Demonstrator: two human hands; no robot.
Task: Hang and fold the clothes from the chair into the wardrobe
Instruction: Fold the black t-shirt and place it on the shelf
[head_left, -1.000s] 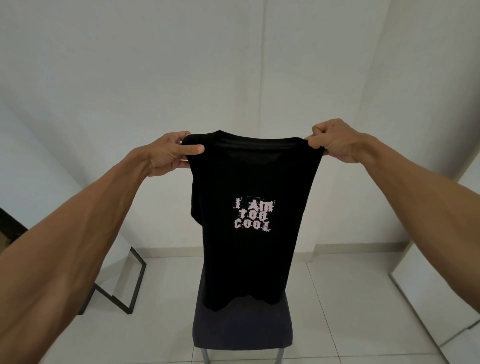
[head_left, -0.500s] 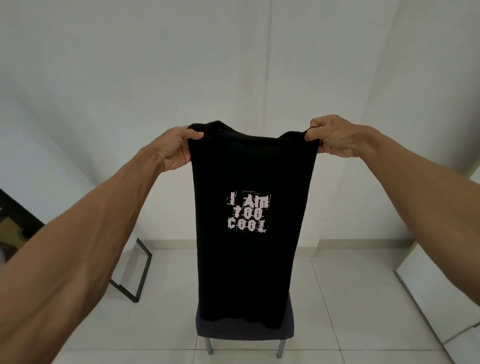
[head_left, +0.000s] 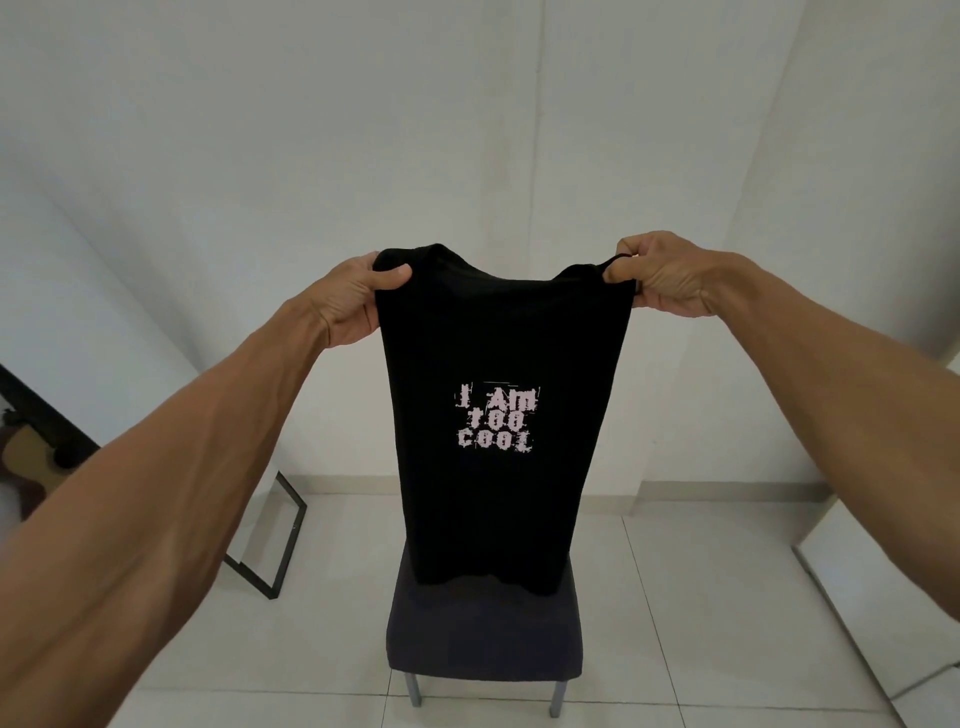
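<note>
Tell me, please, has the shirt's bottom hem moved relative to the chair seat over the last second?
Yes. The black shirt has narrowed and its hem now hangs over the back of the chair seat, covering less of it than before, as far as the shifting camera allows.

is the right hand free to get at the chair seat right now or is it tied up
Probably not as things stand. The right hand is shut on one shoulder of the black t-shirt, with the left hand gripping the other. The shirt hangs in front of the chair seat, so it would have to let go first.
</note>
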